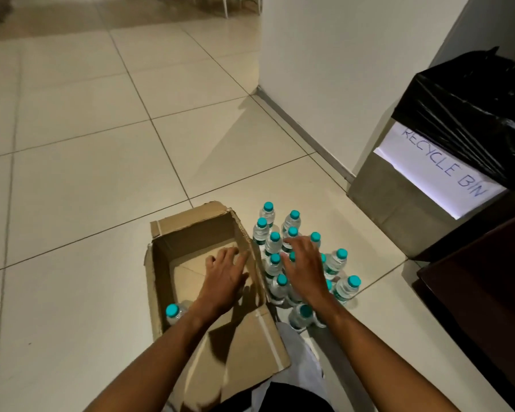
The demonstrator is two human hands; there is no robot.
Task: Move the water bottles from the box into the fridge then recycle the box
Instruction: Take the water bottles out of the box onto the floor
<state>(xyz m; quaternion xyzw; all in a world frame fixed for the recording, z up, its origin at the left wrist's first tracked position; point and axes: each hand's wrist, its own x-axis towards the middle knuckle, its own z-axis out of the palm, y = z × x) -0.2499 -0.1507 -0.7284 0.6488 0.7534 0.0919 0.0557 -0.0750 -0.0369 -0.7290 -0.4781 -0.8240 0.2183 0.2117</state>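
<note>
An open cardboard box [197, 230] sits on the tiled floor in front of me. One water bottle [173, 312] with a teal cap stands in its near left corner. Several more teal-capped bottles [272, 243] stand in a cluster on the floor just right of the box. My left hand [225, 273] hovers inside the box, fingers spread, holding nothing. My right hand [302, 264] is spread over the middle of the bottle cluster and hides some caps; it grips none that I can see.
A steel bin [414, 200] with a black bag and a paper sign reading RECYCLE BIN stands at the right against a white wall [339, 69]. A dark wooden unit [488, 286] is at the near right. Tiled floor [87, 173] spreads left and ahead.
</note>
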